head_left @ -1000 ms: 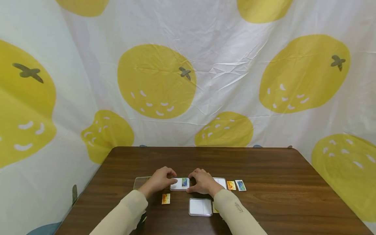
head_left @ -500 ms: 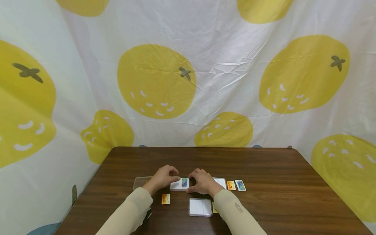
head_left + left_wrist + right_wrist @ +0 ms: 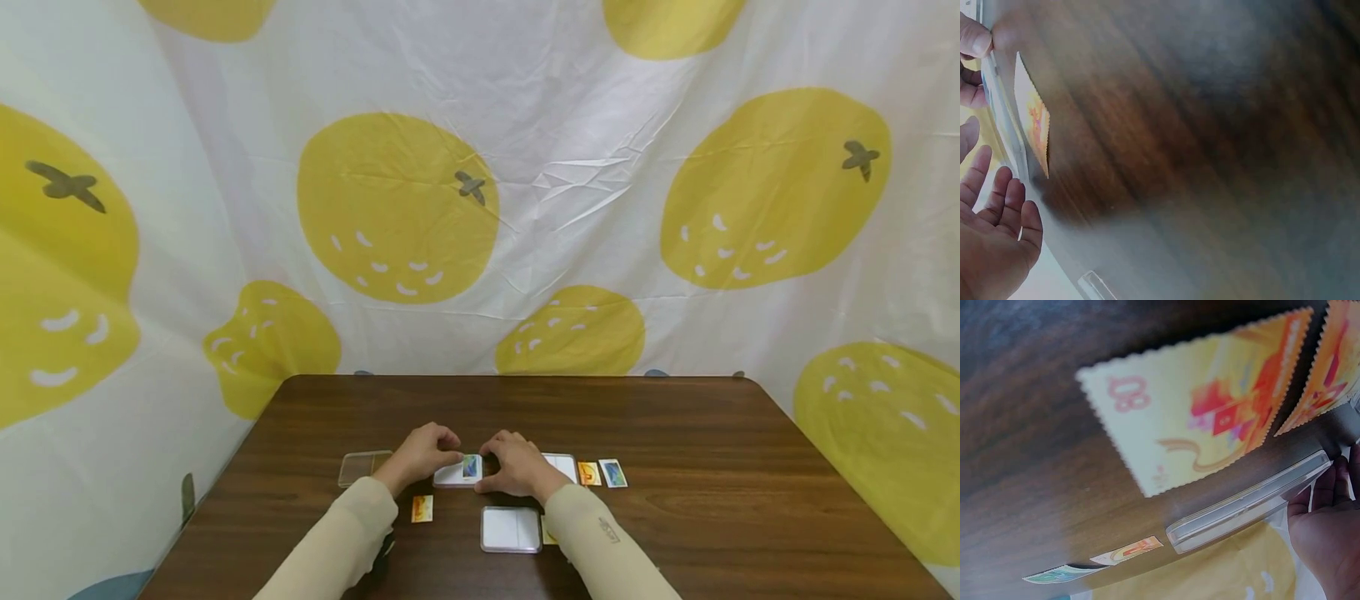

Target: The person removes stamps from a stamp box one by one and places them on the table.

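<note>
A flat stamp case (image 3: 448, 477) with a white inside lies between my hands in the head view. A blue-green postage stamp (image 3: 472, 467) sits in its right part. My right hand (image 3: 517, 467) grips the case's right end, thumb at the near corner and fingers at the far one. My left hand (image 3: 418, 454) is over the case's left end, its thumb tip by the stamp's left edge. In the left wrist view, the left hand's (image 3: 997, 240) fingers are loosely bent and apart. An orange stamp (image 3: 422, 508) lies in front of the left hand.
A clear lid (image 3: 362, 468) lies left of the left hand. Another white case (image 3: 511, 529) stands nearer me, a third case (image 3: 561, 468) beyond the right wrist. Right of that lie an orange stamp (image 3: 589, 473) and a blue-green stamp (image 3: 613, 473). The right wrist view shows a stamp marked 80 (image 3: 1210, 406).
My left hand has shifted slightly right over the case, its thumb coming up to the blue-green stamp. The right hand keeps its grip in place.
</note>
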### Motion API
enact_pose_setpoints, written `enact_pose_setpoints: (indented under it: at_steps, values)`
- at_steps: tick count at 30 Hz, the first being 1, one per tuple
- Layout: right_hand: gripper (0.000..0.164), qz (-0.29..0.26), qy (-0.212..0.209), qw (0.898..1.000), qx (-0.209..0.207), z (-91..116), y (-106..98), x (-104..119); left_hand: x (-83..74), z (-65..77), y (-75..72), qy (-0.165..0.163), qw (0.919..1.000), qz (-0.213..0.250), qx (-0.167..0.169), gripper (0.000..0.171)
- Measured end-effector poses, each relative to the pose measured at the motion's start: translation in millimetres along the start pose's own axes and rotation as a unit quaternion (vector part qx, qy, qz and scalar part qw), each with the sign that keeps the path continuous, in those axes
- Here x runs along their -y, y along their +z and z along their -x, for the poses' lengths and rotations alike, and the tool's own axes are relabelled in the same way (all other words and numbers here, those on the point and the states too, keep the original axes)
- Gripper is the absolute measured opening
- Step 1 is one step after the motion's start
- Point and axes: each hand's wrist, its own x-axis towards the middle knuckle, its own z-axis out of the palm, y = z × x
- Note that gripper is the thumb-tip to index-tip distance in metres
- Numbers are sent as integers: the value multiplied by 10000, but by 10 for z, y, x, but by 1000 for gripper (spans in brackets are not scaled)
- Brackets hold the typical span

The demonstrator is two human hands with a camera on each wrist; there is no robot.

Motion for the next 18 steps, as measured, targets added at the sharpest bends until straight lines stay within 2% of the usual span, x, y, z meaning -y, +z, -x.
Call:
enact_pose_setpoints:
  at_steps: [9, 18]
  values:
    - [55, -16, 21, 10000, 13, 3, 6, 11, -11, -13, 48, -118, 9999, -46, 52, 20]
    - [55, 18, -51, 10000, -28, 12, 0, 8, -13, -50, 76, -5, 9997, -167, 181, 20]
